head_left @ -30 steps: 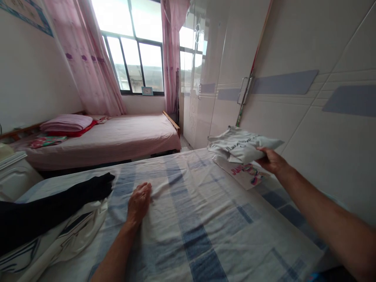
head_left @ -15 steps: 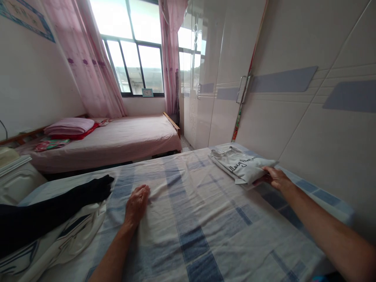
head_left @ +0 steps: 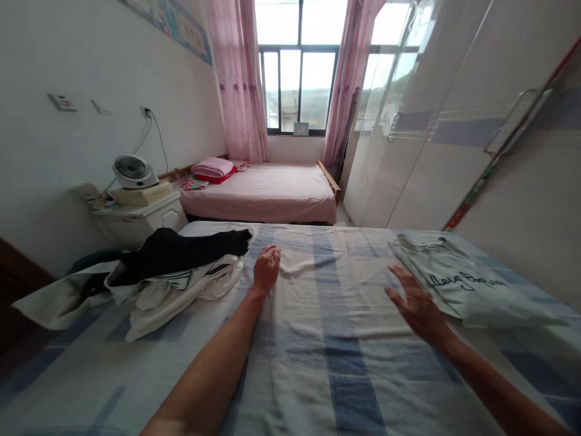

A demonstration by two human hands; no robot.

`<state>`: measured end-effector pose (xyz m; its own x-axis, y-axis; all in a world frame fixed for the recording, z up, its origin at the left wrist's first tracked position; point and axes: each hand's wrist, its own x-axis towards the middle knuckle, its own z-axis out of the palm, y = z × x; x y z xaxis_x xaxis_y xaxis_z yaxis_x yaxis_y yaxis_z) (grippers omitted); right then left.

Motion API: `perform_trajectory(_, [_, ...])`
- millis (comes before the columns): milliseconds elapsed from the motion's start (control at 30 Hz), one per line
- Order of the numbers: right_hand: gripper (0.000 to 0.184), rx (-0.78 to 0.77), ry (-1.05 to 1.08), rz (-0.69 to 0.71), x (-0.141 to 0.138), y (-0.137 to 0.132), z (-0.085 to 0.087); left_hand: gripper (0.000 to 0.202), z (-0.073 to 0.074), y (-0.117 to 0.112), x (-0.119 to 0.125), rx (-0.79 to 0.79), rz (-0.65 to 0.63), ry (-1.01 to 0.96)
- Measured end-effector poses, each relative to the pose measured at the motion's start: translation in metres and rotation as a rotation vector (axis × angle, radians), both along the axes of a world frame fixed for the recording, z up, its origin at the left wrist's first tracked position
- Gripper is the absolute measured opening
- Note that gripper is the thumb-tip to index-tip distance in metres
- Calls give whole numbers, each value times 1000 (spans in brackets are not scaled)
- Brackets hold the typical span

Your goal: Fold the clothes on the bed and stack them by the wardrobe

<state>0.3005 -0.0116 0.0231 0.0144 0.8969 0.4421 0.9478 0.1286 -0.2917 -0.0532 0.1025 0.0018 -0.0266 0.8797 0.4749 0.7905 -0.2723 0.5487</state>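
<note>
My left hand rests on the checked bedsheet, its fingers curled together; nothing shows in them. Beside it on the left lies a heap of clothes: a black garment on top of a white garment with dark trim. My right hand is open, thumb and fingers apart, with nothing in it. It is just left of a folded light grey shirt with black script lettering, which lies flat on the bed at the right.
A second bed with a pink sheet and folded bedding stands beyond, under the window. At the left, a fan sits on a box over a white cabinet. A glossy wardrobe lines the right side.
My right hand has let go of the folded grey shirt and moved left of it, opening. My view has turned left, bringing the fan and cabinet into sight. My left hand stays on the sheet.
</note>
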Motion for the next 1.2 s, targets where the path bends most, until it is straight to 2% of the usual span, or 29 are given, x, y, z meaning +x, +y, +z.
perform_trajectory(100, [54, -113, -176, 104, -30, 19, -15, 36, -2, -2, -24, -19, 41, 45])
perform_trajectory(167, [55, -200, -257, 102, -34, 35, -25, 35, -6, -4, -38, -48, 17, 147])
perform_trajectory(300, [61, -377, -322, -53, -16, 83, -34, 47, -13, -4, -48, -186, -59, 465])
perform_trajectory(367, [66, -435, -310, -164, -4, 108, -32, 54, -11, 1, -46, -260, -52, 539])
perform_trajectory(433, [67, -469, -297, -217, 3, 124, -28, 58, -8, 5, -43, -305, -34, 567])
perform_trajectory(533, [66, -467, -303, -235, 1, 129, -26, 58, -5, 6, -40, -317, -22, 572])
perform_trajectory(600, [63, -371, -335, -217, -4, 127, -27, 55, -5, 5, -39, -271, -25, 564])
perform_trajectory(700, [60, -299, -354, -157, -9, 132, -31, 53, -5, 11, -36, -227, -105, 566])
perform_trajectory(800, [64, -413, -289, -171, -5, 161, -32, 55, -5, 37, -33, -292, -140, 575])
perform_trajectory(1033, [74, -455, -213, -283, 24, 252, -32, 64, -6, 126, -25, -433, -21, 543])
perform_trajectory(1133, [79, -465, -204, -272, 33, 270, -29, 66, -4, 150, -24, -446, 29, 537])
perform_trajectory(1200, [77, -476, -199, -262, 34, 271, -23, 67, 0, 159, -23, -469, 44, 538])
